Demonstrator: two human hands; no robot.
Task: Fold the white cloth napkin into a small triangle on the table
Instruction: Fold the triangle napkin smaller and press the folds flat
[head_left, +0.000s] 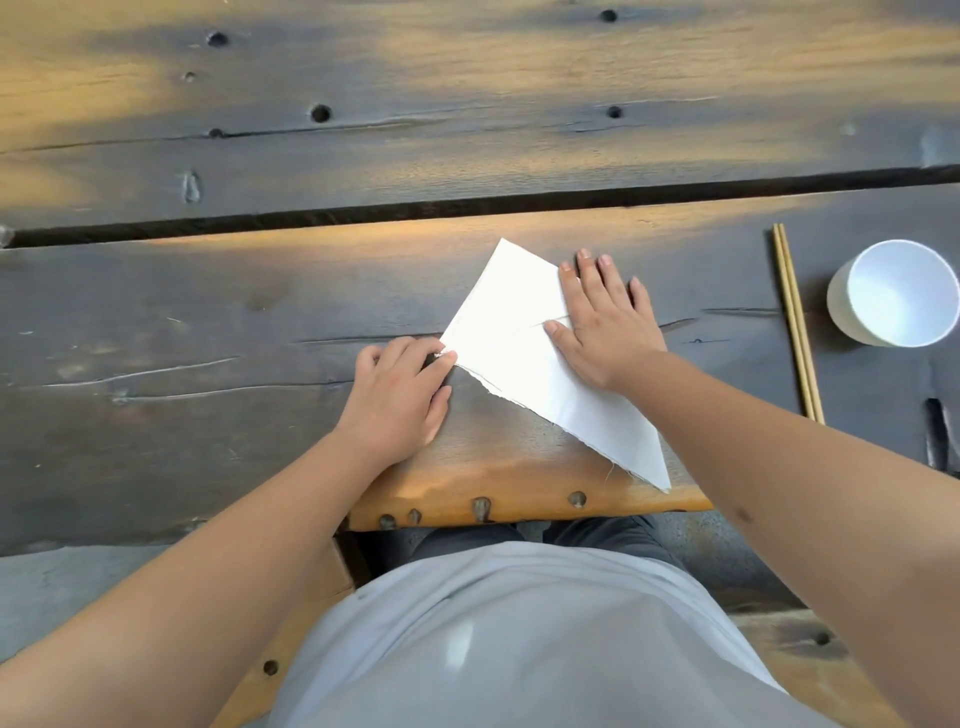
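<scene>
The white cloth napkin (524, 358) lies flat on the near plank of the dark wooden table (208, 312), just right of centre and close to the near edge. It is folded into a triangle: one corner points to the far side, one to the left, and one to the near right, almost reaching the table's edge. The long near-left edge is frayed, with a loose thread hanging near the near-right corner. A faint crease line runs across the cloth near its middle.

The left hand (400, 395) rests on the table at the napkin's left corner. Its thumb and forefinger are closed on that corner, pinching the cloth; the remaining fingers are curled toward the palm.

The right hand (602, 322) lies palm down on the right portion of the napkin. Its fingers are extended and slightly spread, pressing the cloth flat rather than gripping it. The fingertips reach past the far-right edge onto the wood, and the thumb points left along the crease.

Both forearms are bare. A grey shirt (519, 639) fills the near part of the view.

A pair of wooden chopsticks (797, 327) lies to the right of the napkin, well apart from it, running near to far. A white cup (896, 293) stands upright just beyond them, further to the right.

A dark gap (467, 205) separates the near plank from the far plank.
</scene>
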